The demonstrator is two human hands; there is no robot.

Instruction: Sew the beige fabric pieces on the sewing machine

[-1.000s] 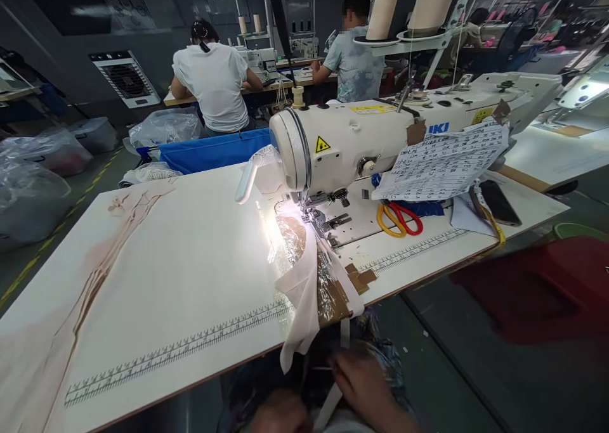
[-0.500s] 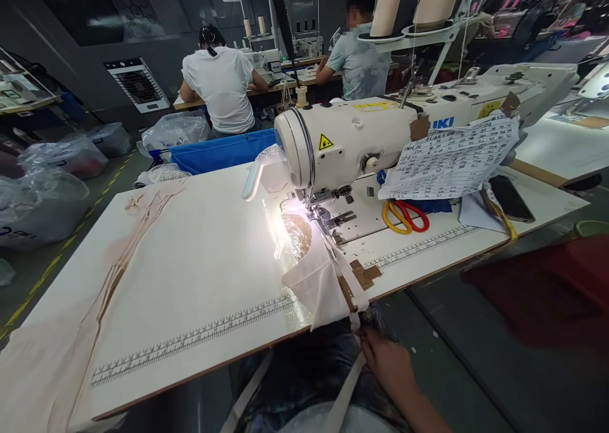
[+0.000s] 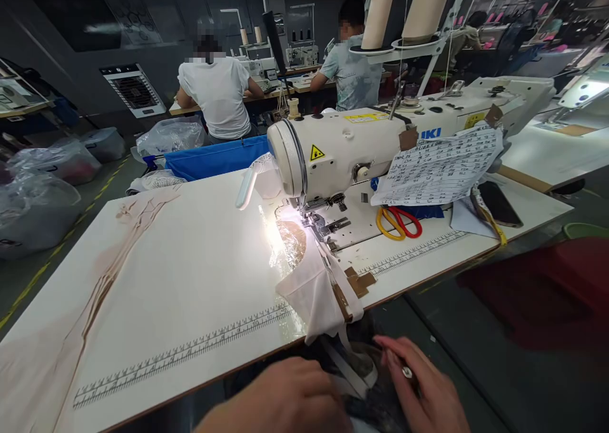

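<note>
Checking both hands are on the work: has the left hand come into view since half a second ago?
Yes. The left hand now shows below the table edge, beside the right hand at the white strip; earlier only the right showed.

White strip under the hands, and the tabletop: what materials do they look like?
White strip: looks like woven elastic or fabric tape, matte; it bends limply between the left hand and right hand. Which of the two it is can't be told.

Tabletop: likely laminate over board, smooth and semi-gloss; it reflects the lamp near the needle, carries a printed ruler, and shows a brown edge.
</note>
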